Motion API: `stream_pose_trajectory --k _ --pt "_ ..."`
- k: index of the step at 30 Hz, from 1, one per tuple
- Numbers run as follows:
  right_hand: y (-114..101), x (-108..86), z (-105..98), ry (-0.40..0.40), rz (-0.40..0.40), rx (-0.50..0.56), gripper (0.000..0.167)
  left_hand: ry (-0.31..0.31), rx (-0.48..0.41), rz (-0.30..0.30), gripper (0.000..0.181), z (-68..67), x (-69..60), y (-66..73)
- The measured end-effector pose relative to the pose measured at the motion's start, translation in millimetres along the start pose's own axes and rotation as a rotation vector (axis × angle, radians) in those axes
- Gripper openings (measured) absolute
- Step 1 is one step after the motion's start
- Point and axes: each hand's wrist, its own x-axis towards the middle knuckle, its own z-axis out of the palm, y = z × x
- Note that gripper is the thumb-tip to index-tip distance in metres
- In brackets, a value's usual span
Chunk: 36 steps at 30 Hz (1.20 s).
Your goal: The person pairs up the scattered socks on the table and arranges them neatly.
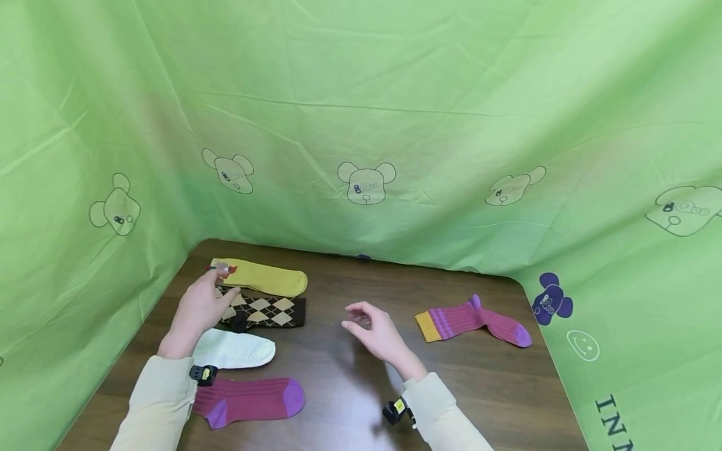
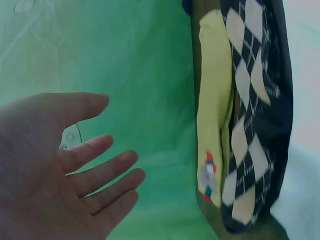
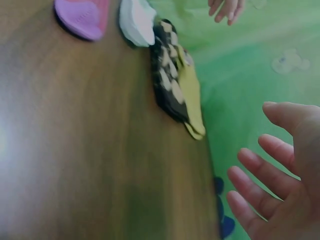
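My left hand (image 1: 200, 305) hovers over the left side of the table, its fingers spread loosely and nothing in them. Close by lie a yellow sock (image 1: 265, 277) with a small red-and-grey figure near one end and a black argyle sock (image 1: 273, 312). Nearer me are a white sock (image 1: 239, 349) and a magenta sock (image 1: 256, 399) with purple heel and toe. Above the middle of the table is my right hand (image 1: 376, 332), fingers relaxed and holding nothing. To its right lies another magenta sock (image 1: 459, 319) with a mustard cuff, its middle twisted.
The brown wooden table (image 1: 338, 369) is enclosed at the back and sides by a green cloth (image 1: 361, 94) printed with bear heads. The cloth meets the table's far edge just behind the yellow sock.
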Motion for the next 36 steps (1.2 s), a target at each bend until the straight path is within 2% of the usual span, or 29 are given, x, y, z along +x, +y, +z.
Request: stream_pose_trajectory --k 4,11,14,19,25,36 --pt "2.8 1.7 -13.5 0.057 0.026 0.010 0.037 0.020 -0.021 0.057 0.058 11.3 3.1 13.1" --pt "11.2 -3.7 -34.8 0.152 0.085 0.000 0.047 0.002 -0.077 0.136 0.066 34.3 8.6 38.5" --pt "16.0 -7.2 -42.0 0.192 0.099 -0.039 0.054 -0.009 -0.100 0.174 0.069 45.4 9.8 49.3" --pt "21.2 -13.4 -57.2 0.228 0.103 -0.167 0.070 -0.026 -0.119 0.213 0.069 62.6 9.4 64.6" --pt "26.7 -19.7 -77.0 0.273 0.096 -0.223 0.076 -0.045 -0.123 0.253 0.074 79.1 6.5 81.3" --pt "57.6 -28.1 -127.1 0.373 0.277 -0.224 0.075 -0.130 -0.126 0.319 0.074 113.3 7.0 113.9"
